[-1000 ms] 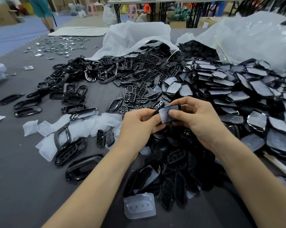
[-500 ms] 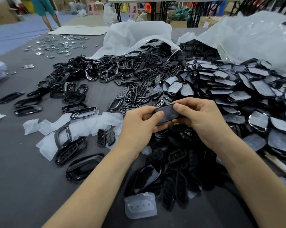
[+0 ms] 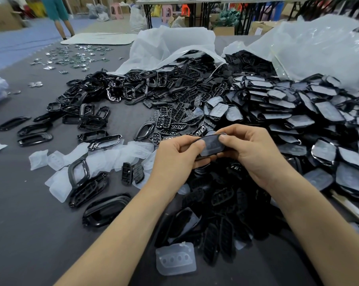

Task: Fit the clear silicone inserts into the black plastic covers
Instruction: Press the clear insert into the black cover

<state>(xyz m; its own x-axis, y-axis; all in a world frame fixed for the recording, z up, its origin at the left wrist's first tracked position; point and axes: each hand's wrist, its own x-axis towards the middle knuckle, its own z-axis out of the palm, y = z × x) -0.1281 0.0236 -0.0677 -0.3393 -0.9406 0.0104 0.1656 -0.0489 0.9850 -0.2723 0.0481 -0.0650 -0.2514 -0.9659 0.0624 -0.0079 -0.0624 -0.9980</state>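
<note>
Both hands' [image 3: 174, 159] [image 3: 250, 153] cover [image 3: 212, 145] now flatter, insert-side up.

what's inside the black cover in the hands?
Both the left hand and right hand pinch the black cover; a clear silicone insert shows in it. Fingers hide its edges, so full seating is unclear.

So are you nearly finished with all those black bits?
Not nearly. Done: a big heap of filled covers at right. In hand: left hand and right hand press one cover. Left: loose clear inserts and empty covers.
</note>
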